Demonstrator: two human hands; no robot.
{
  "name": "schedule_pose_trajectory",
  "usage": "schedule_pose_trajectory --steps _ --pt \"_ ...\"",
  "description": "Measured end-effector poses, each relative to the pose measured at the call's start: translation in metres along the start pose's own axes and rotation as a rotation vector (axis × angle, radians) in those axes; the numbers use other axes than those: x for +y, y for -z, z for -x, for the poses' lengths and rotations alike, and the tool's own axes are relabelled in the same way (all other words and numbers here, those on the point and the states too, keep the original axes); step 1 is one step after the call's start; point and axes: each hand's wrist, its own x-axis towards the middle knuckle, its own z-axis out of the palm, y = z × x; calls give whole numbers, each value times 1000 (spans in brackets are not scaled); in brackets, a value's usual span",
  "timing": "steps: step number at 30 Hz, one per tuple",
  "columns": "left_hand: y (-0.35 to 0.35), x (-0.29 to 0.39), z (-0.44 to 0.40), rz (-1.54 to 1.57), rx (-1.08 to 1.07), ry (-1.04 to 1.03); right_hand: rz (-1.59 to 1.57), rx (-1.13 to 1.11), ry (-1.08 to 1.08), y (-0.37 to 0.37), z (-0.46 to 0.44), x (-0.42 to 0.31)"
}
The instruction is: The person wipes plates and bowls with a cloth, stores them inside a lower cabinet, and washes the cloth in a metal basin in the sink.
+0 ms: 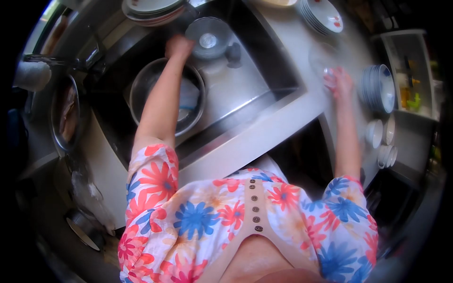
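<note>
Over the sink (236, 89), my left hand (179, 46) is curled at the left edge of a round clear glass bowl (207, 40). Its fingers are mostly hidden, so what they grip is unclear. Below my left forearm sits a round metal basin (202, 101) with something pale and bluish inside. On the counter to the right, my right hand (339, 82) is blurred, its fingers closed at the near edge of a faint, see-through round glass dish (323, 57). A stack of blue-rimmed bowls (379, 88) stands just right of that hand.
Stacked plates (153, 14) lie beyond the sink, and more patterned plates (322, 16) stand at the back right. White cups (387, 156) sit along the right counter. The faucet (92, 52) is at the sink's left. A metal pan (66, 113) lies farther left.
</note>
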Motion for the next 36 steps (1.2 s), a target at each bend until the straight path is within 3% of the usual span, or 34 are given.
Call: schedule_pose_trajectory --steps 4,7,10,12,14,17,18,20,21,22,23,25,27,30,31,33,34,35,36 --pt "2 2 -2 258 -71 -91 259 12 32 3 -6 -7" --pt "11 6 13 693 -4 46 340 -28 58 16 -29 5" --pt "3 -12 8 959 -51 -2 559 -10 176 48 -64 9" --pt "14 -30 27 1188 -167 64 736 135 758 61 -76 -3" --pt "16 -62 44 1414 -269 81 419 -21 634 -4 27 -62" --pt "24 -123 78 1721 -489 147 356 -588 498 -97 115 -63" --pt "15 -141 86 1784 -366 184 423 -790 411 -133 141 -51" --pt "13 -178 104 1761 -314 219 694 -1124 611 -199 169 -3" --pt "17 -191 113 1745 -291 237 665 -1235 671 -232 176 29" --pt "21 -198 123 1736 -253 251 782 -1269 701 -263 187 50" --pt "21 -205 127 1582 -172 274 890 -1271 970 -291 186 83" --pt "12 -215 130 1277 -23 317 1340 -1088 1196 -325 198 125" --pt "0 -214 126 1053 59 338 1497 -1086 1185 -341 200 155" --pt "-32 -225 106 794 220 361 1405 -1303 883 -355 177 147" --pt "-27 -220 108 764 220 374 1230 -1230 911 -357 164 145" --pt "-24 -213 109 637 229 362 927 -972 227 -357 165 115" --pt "-24 -209 106 539 239 332 682 -1023 -29 -349 190 75" --pt "-25 -203 104 439 246 300 622 -1092 -23 -349 198 77" --pt "-24 -192 107 573 234 323 561 -1156 -23 -348 205 81"
